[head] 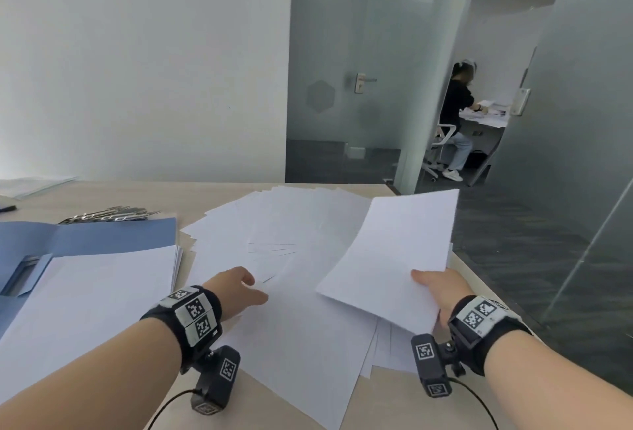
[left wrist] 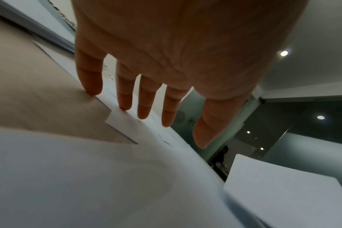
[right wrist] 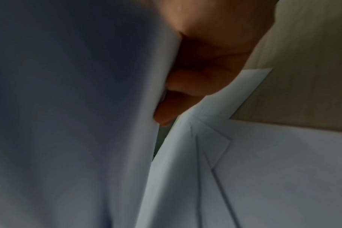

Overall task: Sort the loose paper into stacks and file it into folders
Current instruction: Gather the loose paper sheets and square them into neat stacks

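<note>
Loose white sheets [head: 291,224] lie fanned across the middle of the table [head: 137,193]. My left hand [head: 253,287] is over their near left part; in the left wrist view its fingers [left wrist: 125,95] are straight and spread, some tips touching the loose sheets [left wrist: 88,177]. My right hand [head: 435,289] holds a thin bundle of sheets [head: 394,251] lifted above the fan, thumb on top and fingers [right wrist: 176,100] curled beneath the bundle [right wrist: 68,108]. At the left a squared stack of paper [head: 96,285] rests on an open blue folder [head: 102,234].
Metal clips [head: 109,215] lie behind the folder, and more papers [head: 30,184] at the far left corner. The table's right edge [head: 479,279] drops to dark carpet. Glass partitions and a door [head: 342,87] stand beyond, where a seated person [head: 455,114] works at another desk.
</note>
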Demonstrator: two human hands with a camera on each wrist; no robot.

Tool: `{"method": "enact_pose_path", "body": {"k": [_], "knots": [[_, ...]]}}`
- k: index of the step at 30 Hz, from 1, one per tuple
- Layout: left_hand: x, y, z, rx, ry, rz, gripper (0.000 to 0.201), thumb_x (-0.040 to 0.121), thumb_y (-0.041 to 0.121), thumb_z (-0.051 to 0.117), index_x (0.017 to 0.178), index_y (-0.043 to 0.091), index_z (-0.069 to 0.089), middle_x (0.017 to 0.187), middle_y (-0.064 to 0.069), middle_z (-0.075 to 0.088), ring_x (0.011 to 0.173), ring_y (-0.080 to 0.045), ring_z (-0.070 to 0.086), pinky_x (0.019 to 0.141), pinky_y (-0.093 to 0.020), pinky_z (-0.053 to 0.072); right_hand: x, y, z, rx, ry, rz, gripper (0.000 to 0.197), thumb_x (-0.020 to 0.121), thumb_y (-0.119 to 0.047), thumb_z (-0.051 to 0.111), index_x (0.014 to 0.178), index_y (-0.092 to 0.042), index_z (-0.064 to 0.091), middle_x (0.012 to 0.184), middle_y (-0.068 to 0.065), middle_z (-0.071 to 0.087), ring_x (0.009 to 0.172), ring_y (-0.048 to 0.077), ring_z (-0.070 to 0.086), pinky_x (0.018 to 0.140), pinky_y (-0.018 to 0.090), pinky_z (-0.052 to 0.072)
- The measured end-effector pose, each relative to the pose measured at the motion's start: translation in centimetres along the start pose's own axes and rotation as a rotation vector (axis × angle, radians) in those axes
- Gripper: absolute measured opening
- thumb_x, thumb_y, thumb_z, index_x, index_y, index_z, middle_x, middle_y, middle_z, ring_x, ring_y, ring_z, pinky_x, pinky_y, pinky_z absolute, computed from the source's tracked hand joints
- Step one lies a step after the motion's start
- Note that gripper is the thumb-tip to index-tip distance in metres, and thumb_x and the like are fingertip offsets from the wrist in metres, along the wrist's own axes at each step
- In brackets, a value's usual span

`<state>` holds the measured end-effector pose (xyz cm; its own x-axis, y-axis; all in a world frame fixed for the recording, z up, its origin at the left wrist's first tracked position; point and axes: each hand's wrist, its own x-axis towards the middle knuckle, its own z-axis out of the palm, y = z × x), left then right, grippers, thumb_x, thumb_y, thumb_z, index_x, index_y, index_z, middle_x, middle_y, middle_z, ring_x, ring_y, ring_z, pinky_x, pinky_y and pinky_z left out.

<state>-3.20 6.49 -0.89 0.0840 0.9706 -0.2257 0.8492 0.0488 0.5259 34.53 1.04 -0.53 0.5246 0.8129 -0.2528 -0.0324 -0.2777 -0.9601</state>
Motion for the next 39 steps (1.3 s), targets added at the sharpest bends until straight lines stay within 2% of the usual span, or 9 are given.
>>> {"method": "enact_pose_path", "body": {"k": [5,9,14,21,24,29,33,37,39], "knots": [[0.1,1.1,0.3,0.083,-0.033,-0.002,0.059,0.082,0.051,0.071,0.132,0.025,0.052,0.124,0.003,0.056,0.107,-0.018,0.059,0.093,-0.031,0.05,0.5,2.0,0.5,-0.137,-0.043,0.055,0.004,0.092,-0.003,0.068,0.095,-0.001,0.067,0.102,0.019,0.07,0.097,0.037,0.066,0.096,0.048,0.051],[-0.6,2.7,1.0,0.117,-0.064,0.005,0.06,0.084,0.052,0.07,0.134,0.027,0.05,0.131,0.002,0.056,0.109,-0.019,0.061,0.097,-0.034,0.051,1.3,3.0,1.7,-0.256,-0.075,0.112,0.02,0.089,-0.005,0.065,0.105,0.008,0.066,0.104,0.026,0.071,0.099,0.043,0.068,0.099,0.057,0.051],[-1.1,4.3,1.7,0.114,-0.069,0.017,0.058,0.088,0.048,0.068,0.137,0.025,0.049,0.124,0.002,0.057,0.102,-0.017,0.059,0.085,-0.026,0.046,0.5,2.8,2.5,-0.28,-0.094,0.122,0.008,0.091,-0.003,0.06,0.093,0.004,0.063,0.107,0.029,0.069,0.102,0.046,0.067,0.081,0.041,0.048],[-0.2,5.8,2.0,0.022,-0.117,-0.061,0.064,0.092,0.046,0.066,0.143,0.012,0.048,0.132,-0.006,0.056,0.116,-0.023,0.055,0.088,-0.026,0.037,0.9,3.5,2.5,-0.284,-0.085,0.105,0.031,0.09,-0.003,0.061,0.112,0.018,0.06,0.112,0.033,0.067,0.102,0.048,0.067,0.082,0.048,0.053],[0.7,5.9,2.4,-0.029,-0.151,-0.103,0.055,0.089,0.046,0.068,0.127,0.006,0.061,0.118,-0.006,0.063,0.107,-0.025,0.061,0.085,-0.028,0.042,0.8,3.6,2.5,-0.253,-0.075,0.108,0.024,0.089,-0.002,0.063,0.106,0.014,0.063,0.11,0.032,0.069,0.102,0.047,0.068,0.092,0.053,0.053],[1.5,6.8,2.6,-0.106,-0.141,-0.147,0.058,0.092,0.042,0.067,0.134,0.003,0.055,0.114,-0.009,0.058,0.103,-0.028,0.058,0.082,-0.029,0.043,0.5,3.6,2.4,-0.219,-0.082,0.119,0.005,0.088,-0.002,0.062,0.086,0.003,0.062,0.1,0.026,0.071,0.102,0.047,0.068,0.083,0.046,0.053],[1.3,7.9,2.7,-0.16,-0.093,-0.123,0.057,0.093,0.036,0.067,0.137,0.003,0.05,0.128,-0.012,0.059,0.117,-0.031,0.058,0.088,-0.03,0.044,0.3,3.6,2.2,-0.232,-0.104,0.125,0.031,0.085,-0.006,0.063,0.11,0.011,0.062,0.111,0.03,0.069,0.103,0.047,0.067,0.086,0.048,0.054],[1.3,8.5,3.0,-0.206,-0.053,-0.093,0.039,0.092,0.033,0.066,0.121,0.01,0.052,0.1,-0.004,0.059,0.095,-0.027,0.058,0.077,-0.031,0.044,-0.2,3.4,2.3,-0.217,-0.109,0.111,0.029,0.081,-0.011,0.068,0.103,0.007,0.063,0.1,0.022,0.071,0.096,0.039,0.069,0.09,0.049,0.056],[1.2,8.7,3.1,-0.194,-0.041,-0.097,0.035,0.092,0.032,0.065,0.116,0.012,0.05,0.091,0.0,0.055,0.09,-0.025,0.056,0.072,-0.03,0.043,0.0,3.7,2.3,-0.183,-0.114,0.098,0.047,0.066,-0.017,0.069,0.106,0.007,0.064,0.102,0.022,0.072,0.096,0.039,0.07,0.095,0.053,0.055]]}}
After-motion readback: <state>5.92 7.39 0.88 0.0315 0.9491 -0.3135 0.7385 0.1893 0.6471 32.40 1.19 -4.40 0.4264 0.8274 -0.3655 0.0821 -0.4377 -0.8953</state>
